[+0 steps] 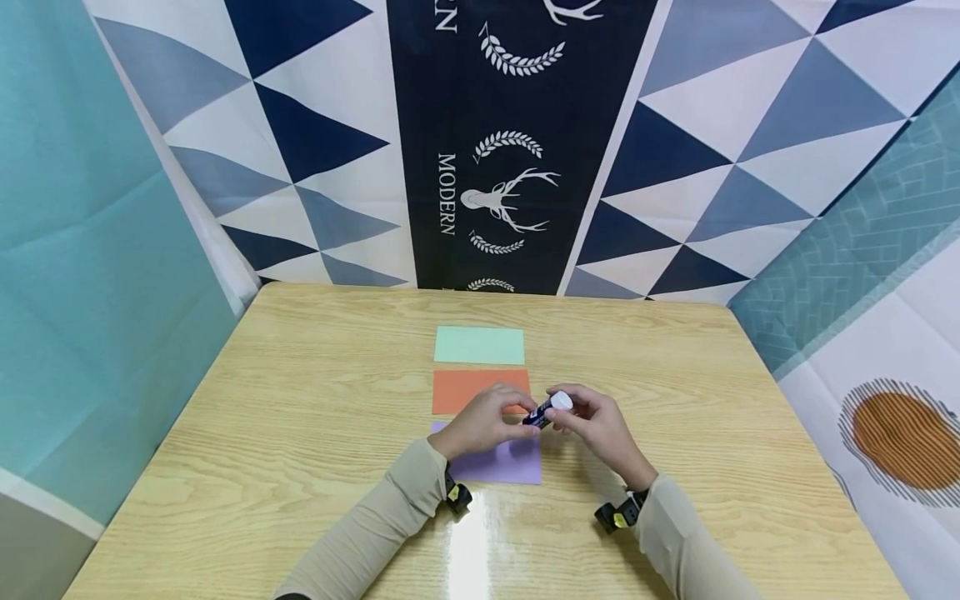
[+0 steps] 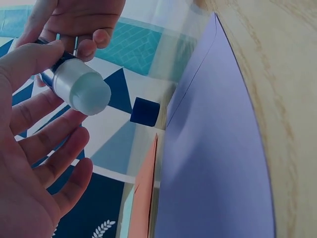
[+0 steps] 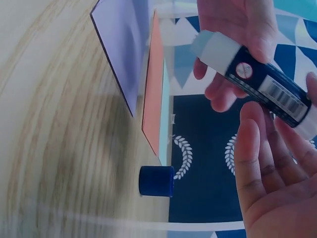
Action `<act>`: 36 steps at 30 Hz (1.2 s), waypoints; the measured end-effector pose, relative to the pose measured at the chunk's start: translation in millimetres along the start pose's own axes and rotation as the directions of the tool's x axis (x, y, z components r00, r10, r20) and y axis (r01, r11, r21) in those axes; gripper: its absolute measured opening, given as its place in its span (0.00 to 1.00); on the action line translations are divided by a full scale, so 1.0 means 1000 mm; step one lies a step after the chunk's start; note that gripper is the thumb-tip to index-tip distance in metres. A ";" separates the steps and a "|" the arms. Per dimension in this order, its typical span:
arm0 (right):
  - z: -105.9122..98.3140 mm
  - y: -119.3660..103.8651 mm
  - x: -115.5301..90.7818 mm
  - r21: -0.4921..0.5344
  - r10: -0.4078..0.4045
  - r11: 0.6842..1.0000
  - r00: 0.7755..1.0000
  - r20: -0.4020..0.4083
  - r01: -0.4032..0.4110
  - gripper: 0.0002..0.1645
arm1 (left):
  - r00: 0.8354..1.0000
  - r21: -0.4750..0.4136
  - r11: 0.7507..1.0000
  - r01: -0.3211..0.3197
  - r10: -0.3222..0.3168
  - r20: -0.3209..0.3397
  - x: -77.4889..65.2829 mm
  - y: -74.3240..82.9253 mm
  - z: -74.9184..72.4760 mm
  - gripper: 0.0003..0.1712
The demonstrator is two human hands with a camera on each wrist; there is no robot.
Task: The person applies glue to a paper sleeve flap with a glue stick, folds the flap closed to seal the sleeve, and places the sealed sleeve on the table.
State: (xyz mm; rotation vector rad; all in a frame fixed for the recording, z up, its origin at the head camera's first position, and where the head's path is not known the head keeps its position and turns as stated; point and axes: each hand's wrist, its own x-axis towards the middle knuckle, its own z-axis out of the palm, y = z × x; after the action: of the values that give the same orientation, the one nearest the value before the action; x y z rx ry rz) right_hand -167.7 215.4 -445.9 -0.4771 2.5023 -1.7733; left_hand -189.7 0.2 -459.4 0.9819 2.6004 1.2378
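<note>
Between my hands is an uncapped glue stick (image 1: 540,414), dark blue with a white base and a pale exposed tip. My left hand (image 1: 483,423) pinches its body near the tip end. At the white base, the fingers of my right hand (image 1: 598,427) hold the other end. The stick is tilted above the right part of a purple envelope (image 1: 495,469), which lies flat on the table. A dark blue cap (image 3: 156,181) stands on the wood past the envelopes' edge in the right wrist view; in the head view I cannot make it out.
Behind the purple envelope lie an orange envelope (image 1: 465,390) and a mint green one (image 1: 480,345), in a column. The wooden table (image 1: 315,400) reaches back to a patterned cloth (image 1: 495,125). More cloth hangs at both sides.
</note>
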 end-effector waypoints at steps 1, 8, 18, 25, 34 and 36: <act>-0.001 0.000 0.000 0.006 -0.013 1.000 1.000 -0.006 0.013 0.19 | 1.000 0.000 1.000 0.007 -0.007 0.002 0.000 0.000 0.000 0.17; -0.006 -0.002 -0.001 0.009 -0.034 0.999 0.999 -0.039 0.034 0.13 | 0.999 0.000 0.999 0.046 -0.046 0.013 0.000 0.001 0.000 0.17; -0.010 -0.007 -0.003 -0.004 0.000 1.000 0.999 -0.051 -0.001 0.14 | 0.995 -0.045 0.994 0.103 -0.103 0.016 0.000 0.000 -0.001 0.17; -0.014 -0.006 -0.005 -0.005 0.045 0.999 0.999 -0.020 -0.045 0.16 | 0.997 -0.053 0.996 0.077 -0.078 -0.017 -0.002 0.001 -0.003 0.16; -0.025 0.003 -0.007 0.006 0.120 0.992 0.984 0.135 -0.122 0.20 | 0.996 -0.131 0.988 0.081 -0.085 -0.024 -0.001 0.001 -0.006 0.15; -0.027 0.005 -0.008 -0.002 0.144 0.989 0.974 0.176 -0.146 0.21 | 0.995 -0.176 0.981 0.088 -0.094 -0.023 -0.001 0.001 -0.006 0.14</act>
State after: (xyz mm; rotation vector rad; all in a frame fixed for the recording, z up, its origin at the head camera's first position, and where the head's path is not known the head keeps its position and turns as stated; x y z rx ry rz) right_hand -167.2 243.4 -442.8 -0.4178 2.3419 -1.6167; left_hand -190.6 -4.1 -454.6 0.8096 2.4765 1.4388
